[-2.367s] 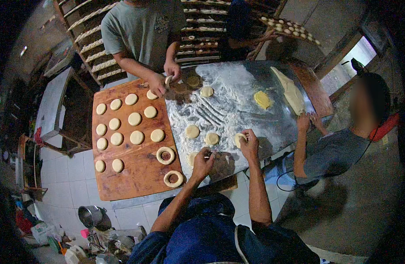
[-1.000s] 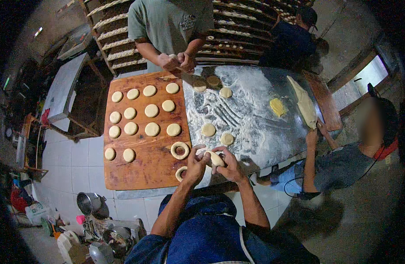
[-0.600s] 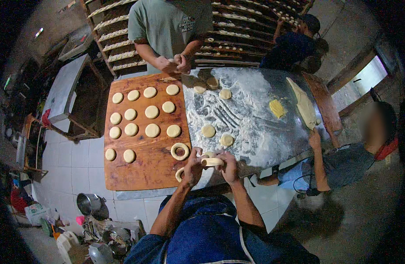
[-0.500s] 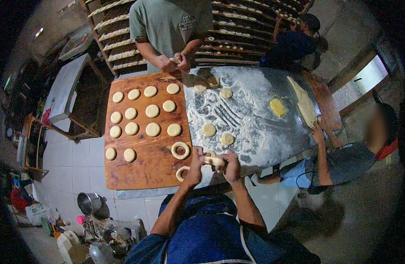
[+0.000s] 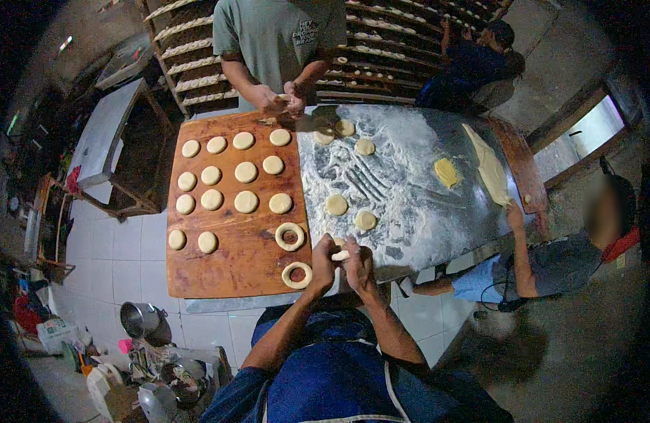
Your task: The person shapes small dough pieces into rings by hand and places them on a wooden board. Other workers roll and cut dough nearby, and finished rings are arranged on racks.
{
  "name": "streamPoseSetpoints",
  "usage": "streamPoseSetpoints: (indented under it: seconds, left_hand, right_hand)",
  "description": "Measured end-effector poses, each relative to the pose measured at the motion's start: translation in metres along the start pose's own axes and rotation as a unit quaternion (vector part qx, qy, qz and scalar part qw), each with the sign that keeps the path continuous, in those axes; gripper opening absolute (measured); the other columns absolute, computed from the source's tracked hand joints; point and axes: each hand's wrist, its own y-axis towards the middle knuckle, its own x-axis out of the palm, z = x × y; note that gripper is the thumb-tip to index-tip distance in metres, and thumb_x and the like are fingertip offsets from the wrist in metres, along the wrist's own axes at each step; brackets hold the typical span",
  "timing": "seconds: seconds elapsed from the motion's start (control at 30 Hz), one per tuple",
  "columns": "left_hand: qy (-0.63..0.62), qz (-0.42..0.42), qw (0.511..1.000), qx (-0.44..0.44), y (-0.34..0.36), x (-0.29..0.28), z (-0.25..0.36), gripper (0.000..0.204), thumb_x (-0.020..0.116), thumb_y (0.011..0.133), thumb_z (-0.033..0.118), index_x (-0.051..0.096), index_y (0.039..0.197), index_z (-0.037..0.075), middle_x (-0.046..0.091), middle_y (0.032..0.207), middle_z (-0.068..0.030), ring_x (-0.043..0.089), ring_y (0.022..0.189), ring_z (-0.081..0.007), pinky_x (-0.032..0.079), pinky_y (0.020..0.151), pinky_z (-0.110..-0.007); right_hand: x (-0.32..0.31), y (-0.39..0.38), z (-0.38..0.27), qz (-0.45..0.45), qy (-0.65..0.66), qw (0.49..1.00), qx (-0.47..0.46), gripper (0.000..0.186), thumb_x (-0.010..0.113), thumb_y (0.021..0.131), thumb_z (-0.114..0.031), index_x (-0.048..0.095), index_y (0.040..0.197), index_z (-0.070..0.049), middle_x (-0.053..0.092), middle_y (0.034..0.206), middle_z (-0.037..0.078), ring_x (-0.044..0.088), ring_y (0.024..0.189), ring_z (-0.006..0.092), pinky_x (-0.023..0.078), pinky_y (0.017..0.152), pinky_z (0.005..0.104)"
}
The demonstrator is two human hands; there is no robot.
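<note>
The largest thing is the worktop (image 5: 438, 134), made of metal, with white flour spread over much of its middle. Behind its far edge stands a rack (image 5: 402, 53), and rows of shaped dough lie on its shelves. One co-worker (image 5: 275, 49) in a grey-green shirt stands at the far edge and has both hands around a pale piece of dough. Another co-worker (image 5: 557, 264) is by the near right corner, with one hand at the near end of a long dough sheet. A brown board (image 5: 233, 271) covers the left part of the worktop. The dough sheet (image 5: 490, 166) lies along the right edge.

The left hand (image 5: 323, 266) and the right hand (image 5: 360, 270) are near together above the near edge, just right of the board's near right corner. The fingers of both are clamped on one dough piece (image 5: 341, 256), which is between them; its full shape is partly hidden.

A yellow lump (image 5: 446, 173) sits on the worktop, to the left of the dough sheet. Two rings of dough (image 5: 278, 237) lie near the board's right edge, one nearer to the person than the other. The rounds (image 5: 246, 201) are flat; fourteen lie in rows on the board, and at least five on the floured metal.
</note>
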Motion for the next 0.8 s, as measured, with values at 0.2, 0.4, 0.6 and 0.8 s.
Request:
streamPoseSetpoints:
  seconds: [0.2,0.4,0.6,0.8]
  left_hand:
    - [0.317,-0.038,0.939,0.13,0.003,-0.016,-0.005,0.028,0.032,0.095,0.03,0.042,0.079,0.01,0.046,0.066,-0.0041,0.054,0.06,-0.0202,0.042,0.049,-0.035]
    - [0.057,-0.027,0.993,0.099,-0.003,-0.016,0.004,0.03,0.033,0.094,0.032,0.04,0.077,0.008,0.049,0.066,-0.0126,0.055,0.061,-0.0274,0.041,0.049,-0.037]
    - [-0.114,0.035,0.993,0.019,0.006,-0.028,-0.023,0.032,0.035,0.093,0.031,0.041,0.075,0.005,0.046,0.065,-0.0154,0.046,0.056,-0.0291,0.038,0.052,-0.038]
    - [0.284,0.022,0.915,0.286,0.005,-0.042,-0.013,0.03,0.037,0.094,0.031,0.04,0.074,0.009,0.043,0.067,-0.0018,0.044,0.056,-0.0169,0.034,0.05,-0.032]
  right_hand:
    - [0.005,0.007,0.037,-0.075,-0.051,0.994,0.054,0.045,0.038,0.093,-0.04,0.059,0.096,0.0,0.06,0.069,0.023,0.059,0.063,0.0367,0.046,0.06,0.0421]
    - [0.006,-0.004,0.018,-0.039,0.023,0.997,0.055,0.059,0.037,0.092,-0.047,0.06,0.086,0.007,0.061,0.072,0.016,0.058,0.066,0.025,0.045,0.059,0.0388]
    - [0.019,-0.003,0.039,-0.068,-0.082,0.993,-0.051,0.038,0.045,0.093,-0.035,0.055,0.109,-0.002,0.065,0.085,0.017,0.063,0.078,0.0352,0.048,0.065,0.0437]
    - [0.022,-0.007,0.044,-0.113,-0.077,0.99,0.034,0.028,0.05,0.091,-0.03,0.06,0.104,-0.007,0.065,0.095,0.014,0.061,0.079,0.0354,0.047,0.073,0.045]
